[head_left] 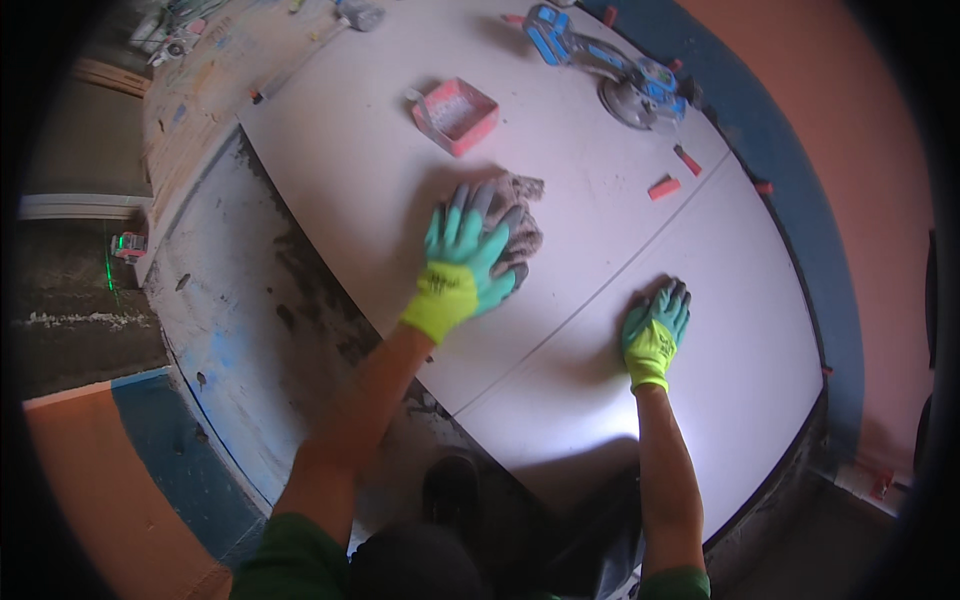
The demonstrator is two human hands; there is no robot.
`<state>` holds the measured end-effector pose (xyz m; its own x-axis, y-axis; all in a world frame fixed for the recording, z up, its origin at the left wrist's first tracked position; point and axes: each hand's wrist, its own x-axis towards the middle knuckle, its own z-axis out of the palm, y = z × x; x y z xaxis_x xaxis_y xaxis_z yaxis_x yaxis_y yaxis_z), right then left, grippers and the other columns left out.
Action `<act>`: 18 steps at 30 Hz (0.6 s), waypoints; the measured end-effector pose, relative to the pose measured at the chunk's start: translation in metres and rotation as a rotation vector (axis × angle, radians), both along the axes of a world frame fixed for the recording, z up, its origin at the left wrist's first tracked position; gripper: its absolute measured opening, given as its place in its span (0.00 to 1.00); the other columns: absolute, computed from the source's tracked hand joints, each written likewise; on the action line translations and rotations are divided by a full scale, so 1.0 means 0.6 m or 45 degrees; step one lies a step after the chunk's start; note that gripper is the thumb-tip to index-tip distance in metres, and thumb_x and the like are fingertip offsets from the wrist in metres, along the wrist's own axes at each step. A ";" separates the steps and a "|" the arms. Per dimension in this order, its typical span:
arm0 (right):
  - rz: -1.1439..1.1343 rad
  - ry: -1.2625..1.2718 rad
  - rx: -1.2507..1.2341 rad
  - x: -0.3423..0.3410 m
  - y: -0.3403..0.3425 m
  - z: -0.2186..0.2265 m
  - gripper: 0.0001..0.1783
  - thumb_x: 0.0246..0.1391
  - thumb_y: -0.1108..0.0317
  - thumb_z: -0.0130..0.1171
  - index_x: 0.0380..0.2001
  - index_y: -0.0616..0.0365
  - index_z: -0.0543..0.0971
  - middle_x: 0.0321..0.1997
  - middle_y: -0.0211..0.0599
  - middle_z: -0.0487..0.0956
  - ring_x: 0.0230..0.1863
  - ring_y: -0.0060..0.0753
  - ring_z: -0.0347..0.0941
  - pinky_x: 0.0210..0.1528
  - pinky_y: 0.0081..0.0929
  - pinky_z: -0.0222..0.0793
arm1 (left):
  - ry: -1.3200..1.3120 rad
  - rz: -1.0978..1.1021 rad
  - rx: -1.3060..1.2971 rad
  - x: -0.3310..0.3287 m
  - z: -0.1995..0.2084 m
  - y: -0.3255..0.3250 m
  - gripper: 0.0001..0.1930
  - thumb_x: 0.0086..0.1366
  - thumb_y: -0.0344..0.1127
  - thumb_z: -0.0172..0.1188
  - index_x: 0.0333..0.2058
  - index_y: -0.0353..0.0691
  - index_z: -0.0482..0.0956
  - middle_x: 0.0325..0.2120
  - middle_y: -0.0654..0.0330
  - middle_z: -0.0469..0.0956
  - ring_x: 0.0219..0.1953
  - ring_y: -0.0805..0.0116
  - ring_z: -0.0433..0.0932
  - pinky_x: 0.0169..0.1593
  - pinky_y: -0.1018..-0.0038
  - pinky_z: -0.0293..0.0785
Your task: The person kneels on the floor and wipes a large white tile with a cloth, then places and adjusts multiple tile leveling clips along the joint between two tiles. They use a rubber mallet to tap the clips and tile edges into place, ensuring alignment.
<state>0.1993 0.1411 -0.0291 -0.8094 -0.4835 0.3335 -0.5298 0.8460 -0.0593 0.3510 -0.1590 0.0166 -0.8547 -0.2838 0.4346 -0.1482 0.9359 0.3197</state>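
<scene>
Brown rag [526,232] bunched beneath left hand [466,258], showing along its right side; hand spread flat.

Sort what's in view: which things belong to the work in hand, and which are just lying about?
Seemingly in use:
- brown cloth, under left hand
- pale tile, under right hand

Apparently lying about:
- red tray
- blue power tool
- red block

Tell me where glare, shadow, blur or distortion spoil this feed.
In the head view, glare whitens the near tile beside the right forearm; shadows darken the tile surface left of both the left hand and right hand; the left forearm looks slightly soft; the blue wall band bows, and the picture's rim goes black.
</scene>
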 end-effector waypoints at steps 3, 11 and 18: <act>-0.033 -0.085 0.015 0.018 0.008 0.000 0.33 0.61 0.63 0.49 0.67 0.70 0.65 0.71 0.63 0.64 0.72 0.68 0.58 0.72 0.56 0.53 | -0.154 0.079 -0.016 -0.070 -0.017 -0.009 0.39 0.52 0.52 0.69 0.64 0.49 0.72 0.69 0.48 0.60 0.71 0.37 0.55 0.69 0.37 0.53; 0.031 -0.768 -0.682 0.055 0.030 0.084 0.37 0.60 0.61 0.60 0.69 0.64 0.65 0.71 0.53 0.68 0.70 0.53 0.66 0.68 0.43 0.66 | 0.046 -0.362 0.196 -0.117 -0.037 0.102 0.30 0.53 0.37 0.65 0.59 0.45 0.77 0.62 0.51 0.70 0.64 0.40 0.66 0.66 0.46 0.63; -0.007 -1.375 -2.073 0.052 -0.003 0.131 0.37 0.70 0.58 0.56 0.74 0.62 0.57 0.72 0.42 0.67 0.71 0.36 0.64 0.71 0.31 0.63 | -0.048 -0.704 1.591 -0.140 0.081 0.260 0.24 0.71 0.40 0.58 0.62 0.36 0.71 0.57 0.41 0.75 0.57 0.40 0.75 0.61 0.60 0.72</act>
